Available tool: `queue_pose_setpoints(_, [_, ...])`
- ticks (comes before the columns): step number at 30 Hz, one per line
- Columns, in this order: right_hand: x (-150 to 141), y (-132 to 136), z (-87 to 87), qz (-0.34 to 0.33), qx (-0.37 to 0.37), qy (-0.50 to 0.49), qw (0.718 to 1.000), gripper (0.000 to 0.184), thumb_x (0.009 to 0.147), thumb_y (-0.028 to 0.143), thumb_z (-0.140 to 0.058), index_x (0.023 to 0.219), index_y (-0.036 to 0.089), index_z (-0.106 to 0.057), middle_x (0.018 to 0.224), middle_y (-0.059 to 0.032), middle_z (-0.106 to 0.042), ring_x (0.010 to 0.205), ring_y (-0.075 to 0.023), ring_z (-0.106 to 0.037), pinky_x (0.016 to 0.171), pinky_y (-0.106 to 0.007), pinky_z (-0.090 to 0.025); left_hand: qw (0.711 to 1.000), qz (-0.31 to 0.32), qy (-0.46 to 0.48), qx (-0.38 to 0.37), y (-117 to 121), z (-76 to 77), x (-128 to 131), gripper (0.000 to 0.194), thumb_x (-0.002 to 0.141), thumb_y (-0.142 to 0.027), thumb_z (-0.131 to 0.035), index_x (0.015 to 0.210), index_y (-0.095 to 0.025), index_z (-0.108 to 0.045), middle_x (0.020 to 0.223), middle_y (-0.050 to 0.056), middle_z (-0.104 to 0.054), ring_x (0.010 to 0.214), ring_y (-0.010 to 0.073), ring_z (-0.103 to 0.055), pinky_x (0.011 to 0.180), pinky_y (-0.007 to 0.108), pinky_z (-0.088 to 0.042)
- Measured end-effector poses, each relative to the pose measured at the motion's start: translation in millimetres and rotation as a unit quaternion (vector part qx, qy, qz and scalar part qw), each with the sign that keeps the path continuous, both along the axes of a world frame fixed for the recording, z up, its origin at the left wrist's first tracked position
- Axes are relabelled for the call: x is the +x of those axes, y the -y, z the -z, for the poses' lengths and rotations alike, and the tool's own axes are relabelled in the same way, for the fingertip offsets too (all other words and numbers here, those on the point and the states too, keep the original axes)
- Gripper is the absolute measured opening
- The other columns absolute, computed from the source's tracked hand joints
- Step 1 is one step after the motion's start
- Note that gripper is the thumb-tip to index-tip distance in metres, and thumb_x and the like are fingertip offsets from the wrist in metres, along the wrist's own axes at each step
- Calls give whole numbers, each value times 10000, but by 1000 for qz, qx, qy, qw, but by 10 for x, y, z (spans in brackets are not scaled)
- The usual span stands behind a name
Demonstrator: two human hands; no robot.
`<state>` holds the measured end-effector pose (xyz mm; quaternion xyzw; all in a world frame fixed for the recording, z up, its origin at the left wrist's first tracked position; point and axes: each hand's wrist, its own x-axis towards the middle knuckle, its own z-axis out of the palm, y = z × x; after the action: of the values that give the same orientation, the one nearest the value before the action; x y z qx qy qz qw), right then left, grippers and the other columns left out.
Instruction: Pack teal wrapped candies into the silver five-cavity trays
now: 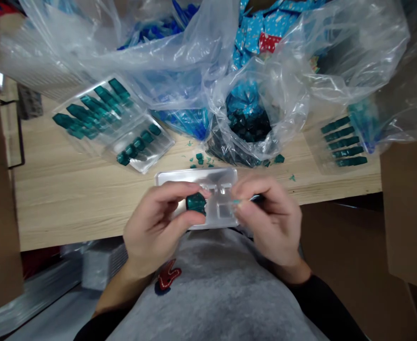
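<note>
dark teal faceted plastic piece [196, 204], pinched between the closed fingers [173, 189] of the left hand [155, 227], held over a clear moulded plastic blister tray [196, 177] near the close edge of the pale wooden tabletop [87, 203]; right hand [272, 222], fingers closed on a thin teal sliver [235, 201].

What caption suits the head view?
Left hand holds a teal piece over a clear plastic tray; right hand pinches a sliver.

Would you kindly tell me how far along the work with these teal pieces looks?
Looks done: the clear trays at the view's left and the clear tray at the view's right hold rows of teal pieces. In hand: the left hand grips a teal piece over a clear tray, the right hand beside it. Left: the open plastic bag holds a heap more.
</note>
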<state>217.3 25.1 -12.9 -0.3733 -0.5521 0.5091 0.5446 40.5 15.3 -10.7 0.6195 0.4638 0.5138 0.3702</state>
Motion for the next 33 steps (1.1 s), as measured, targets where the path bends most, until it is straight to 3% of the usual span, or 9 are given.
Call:
queue_pose_setpoints(3, [139, -37, 37, 119, -24, 76, 990, 187, 1005, 267, -537, 828, 227, -581, 733, 24, -552, 652, -115, -508, 610, -270, -415, 983, 40, 152, -95, -40, 21, -39, 199, 899, -399, -690, 1049, -268, -687, 893, -4, -738, 611, 81, -653, 554, 182, -578])
queue_pose_setpoints(6, [335, -115, 141, 220, -27, 279, 934, 244, 935, 321, -652, 730, 213, -574, 655, 38, -548, 599, -114, -486, 588, -276, -375, 963, 77, 207, -154, -81, 2, -77, 186, 857, -398, -740, 1012, -298, -720, 918, -10, -730, 582, 69, -657, 539, 171, -590])
queue_pose_setpoints(11, [542, -173, 341, 235, -57, 353, 904, 87, 887, 306, -675, 862, 223, -668, 724, 16, -632, 671, -153, -584, 640, -291, -433, 959, 72, 234, -144, -83, -8, -96, 118, 876, -314, -735, 989, -280, -740, 862, -13, -690, 624, 67, -678, 578, 156, -600])
queue_pose_setpoints(15, [531, -143, 395, 206, -78, 348, 911, 233, 931, 363, -630, 747, 223, -664, 693, 1, -636, 646, -163, -585, 613, -305, -420, 967, 60, 217, -116, -72, 17, -134, 109, 910, -356, -684, 945, -261, -725, 822, -15, -677, 572, 64, -655, 521, 149, -581])
queue_pose_setpoints(18, [404, -84, 296, 207, -53, 287, 934, 64, 909, 268, -674, 862, 242, -709, 778, -12, -682, 714, -177, -621, 653, -320, -453, 975, 39, 192, -103, -35, 26, -165, 108, 919, -347, -672, 979, -262, -700, 833, -24, -686, 592, 63, -657, 536, 146, -584])
queue_pose_setpoints(20, [267, -30, 154, 172, -30, 213, 961, 118, 906, 175, -671, 949, 274, -718, 844, -9, -700, 770, -180, -636, 687, -323, -480, 986, 4, 145, -87, 9, 27, -167, 137, 909, -338, -688, 1027, -268, -677, 881, -20, -708, 670, 80, -682, 581, 160, -597])
queue_pose_setpoints(24, [-19, 9, -129, -25, -39, 100, 994, 175, 905, 114, -660, 938, 277, -714, 829, 16, -696, 752, -153, -634, 694, -304, -517, 999, -34, -7, 8, 84, 21, -152, 198, 891, -267, -721, 1080, -252, -664, 1006, 7, -728, 937, 133, -702, 739, 220, -620])
queue_pose_setpoints(28, [-144, -53, -199, -108, -113, 43, 987, 62, 884, 187, -712, 918, 236, -696, 862, 17, -691, 770, -127, -638, 733, -263, -537, 983, -24, -137, 117, 95, 0, -177, 263, 895, -131, -693, 1134, -233, -653, 1037, -2, -719, 1007, 128, -690, 861, 243, -607])
queue_pose_setpoints(33, [-166, -85, -97, -149, -235, -49, 959, 75, 831, 168, -732, 857, 209, -676, 721, 44, -561, 664, -90, -536, 656, -227, -479, 953, -2, -272, 134, 155, -50, -230, 342, 911, -98, -639, 1207, -269, -624, 1087, 2, -706, 975, 131, -711, 814, 236, -625])
